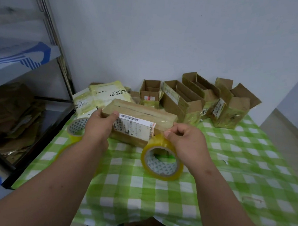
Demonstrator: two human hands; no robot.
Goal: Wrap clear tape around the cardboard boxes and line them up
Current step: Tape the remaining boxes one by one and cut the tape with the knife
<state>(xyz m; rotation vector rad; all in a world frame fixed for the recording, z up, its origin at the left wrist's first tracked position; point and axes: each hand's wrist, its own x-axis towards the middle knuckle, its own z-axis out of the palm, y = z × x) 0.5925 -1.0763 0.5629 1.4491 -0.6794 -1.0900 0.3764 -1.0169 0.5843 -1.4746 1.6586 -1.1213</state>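
Shelf unit (45, 95): metal frame at the far left, holding flattened cardboard (12, 114) on its lower level.
Spare tape roll (76, 128): yellowish clear tape with a patterned core, on the checked cloth just left of the left forearm, partly hidden by it.
Left hand (99, 127): fingers curled over the left end of the box, thumb on the top edge; it grips the box and steadies it.
Box in hand (138, 124): long closed cardboard box with a white shipping label (134, 127), held at the table's middle, tilted with its labelled face toward the person; glossy film already shows on its surfaces.
Tape roll in use (161, 162): below and in front of the box's right end, its upper rim touching the box near the label.
Right hand (183, 141): fingers bent over the roll's top, thumb and forefinger pinching at the rim, apparently holding the tape's free end; the strip itself is too clear to make out.
Wrapped boxes (194, 102): a row with open flaps at the back of the table, touching or just beside one another.
Table (246, 172): covered in green-and-white check.
Technique (judgement): anchor the free end flat on the box, keep the strip taut and square to the long edge, and turn the box with the left hand while the roll pays out, to avoid creases.
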